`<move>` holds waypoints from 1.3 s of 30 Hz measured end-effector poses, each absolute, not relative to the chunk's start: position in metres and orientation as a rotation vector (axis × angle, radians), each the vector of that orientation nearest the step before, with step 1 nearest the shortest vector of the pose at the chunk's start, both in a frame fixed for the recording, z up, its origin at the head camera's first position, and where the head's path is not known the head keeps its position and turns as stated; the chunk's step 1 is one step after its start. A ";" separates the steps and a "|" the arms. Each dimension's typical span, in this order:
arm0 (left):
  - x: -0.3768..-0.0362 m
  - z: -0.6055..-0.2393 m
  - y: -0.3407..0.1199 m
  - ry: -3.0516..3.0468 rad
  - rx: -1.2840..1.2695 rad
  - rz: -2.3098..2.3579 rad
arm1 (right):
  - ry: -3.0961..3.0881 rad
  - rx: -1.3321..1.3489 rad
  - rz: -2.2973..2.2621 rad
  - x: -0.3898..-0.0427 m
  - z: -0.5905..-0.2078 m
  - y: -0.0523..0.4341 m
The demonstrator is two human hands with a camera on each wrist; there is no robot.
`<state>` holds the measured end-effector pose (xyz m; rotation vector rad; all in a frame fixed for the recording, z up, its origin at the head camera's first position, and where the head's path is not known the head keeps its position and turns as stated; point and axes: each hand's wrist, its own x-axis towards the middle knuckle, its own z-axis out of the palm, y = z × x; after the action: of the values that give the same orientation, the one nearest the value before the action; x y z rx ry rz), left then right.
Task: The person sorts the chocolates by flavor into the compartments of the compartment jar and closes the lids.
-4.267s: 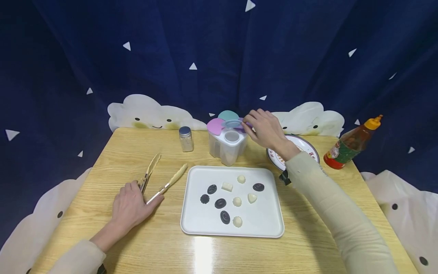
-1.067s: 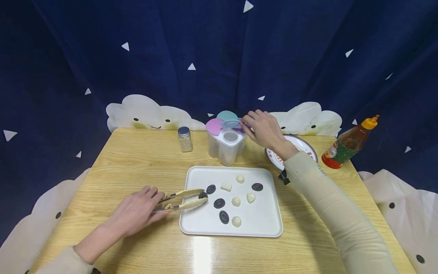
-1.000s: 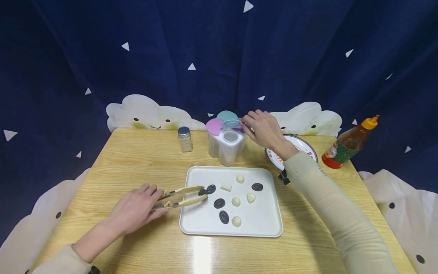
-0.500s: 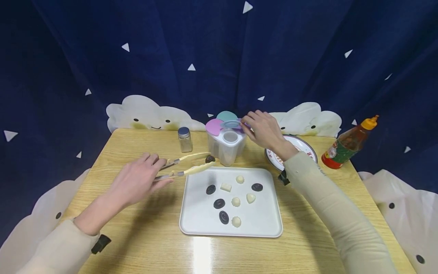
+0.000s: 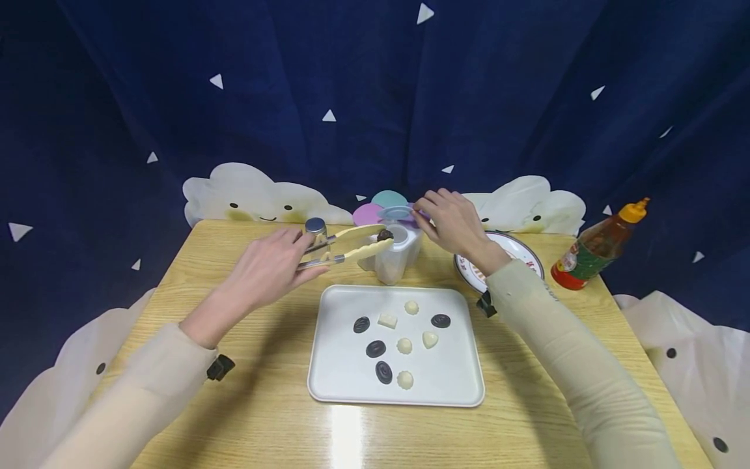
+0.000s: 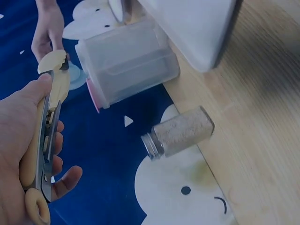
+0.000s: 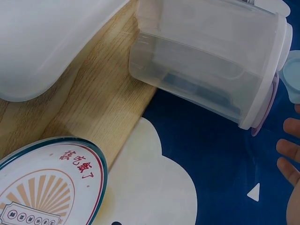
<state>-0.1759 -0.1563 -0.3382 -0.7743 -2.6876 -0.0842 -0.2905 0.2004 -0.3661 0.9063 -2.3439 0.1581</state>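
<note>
My left hand [image 5: 305, 253] grips cream tongs [image 5: 351, 243] that pinch a dark chocolate [image 5: 385, 234] just above the open top of a clear plastic container [image 5: 394, 259]. In the left wrist view the left hand [image 6: 33, 140] squeezes the tongs [image 6: 52, 105] shut, near the container [image 6: 126, 61]. My right hand [image 5: 423, 218] pinches the container's blue flap lid [image 5: 397, 212] and holds it up. The right wrist view shows the container [image 7: 206, 61], the blue lid [image 7: 293, 77] and my fingertips [image 7: 289, 149]. A white tray [image 5: 457, 381] in front holds several dark and white chocolates.
A glass shaker jar [image 5: 316, 227] stands behind my left hand and shows as the shaker [image 6: 180, 133] in the left wrist view. A patterned plate [image 5: 515, 251] and a sauce bottle [image 5: 597, 247] sit at the right. The wooden table [image 5: 252, 397] ends at a blue curtain.
My left hand picked up the tongs, pinched a dark chocolate from the tray's left side and carried it up and back over the container. The right hand kept still on the lid.
</note>
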 end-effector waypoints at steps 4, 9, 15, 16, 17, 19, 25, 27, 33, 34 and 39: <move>-0.185 -0.338 -0.145 -2.702 -0.776 -0.105 | -2.347 0.898 0.156 -0.290 -0.366 0.201; -0.195 -0.337 -0.135 -2.717 -0.789 -0.110 | -2.362 0.890 0.150 -0.290 -0.366 0.201; -0.203 -0.337 -0.132 -2.732 -0.796 -0.102 | -2.361 0.889 0.150 -0.290 -0.366 0.200; -0.204 -0.338 -0.132 -2.734 -0.796 -0.099 | -2.359 0.889 0.153 -0.290 -0.366 0.200; -0.204 -0.337 -0.132 -2.737 -0.795 -0.094 | -2.357 0.889 0.157 -0.290 -0.366 0.200; -0.205 -0.337 -0.132 -2.741 -0.796 -0.090 | -2.352 0.889 0.163 -0.289 -0.365 0.200; -0.206 -0.337 -0.132 -2.747 -0.800 -0.102 | -2.337 0.895 0.169 -0.291 -0.366 0.201; -0.205 -0.337 -0.133 -2.745 -0.799 -0.109 | -2.334 0.895 0.168 -0.291 -0.367 0.201; -0.195 -0.337 -0.142 -2.757 -0.782 -0.106 | -2.340 0.891 0.166 -0.292 -0.368 0.200; -0.193 -0.337 -0.145 -2.760 -0.780 -0.102 | -2.341 0.891 0.167 -0.292 -0.368 0.200; -0.179 -0.342 -0.161 -2.734 -0.809 -0.089 | -2.343 0.900 0.165 -0.293 -0.368 0.200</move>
<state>-0.1787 -0.1607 -0.3419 -0.8087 -2.7341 -0.0891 -0.2925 0.2001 -0.3677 0.8998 -2.3434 0.1655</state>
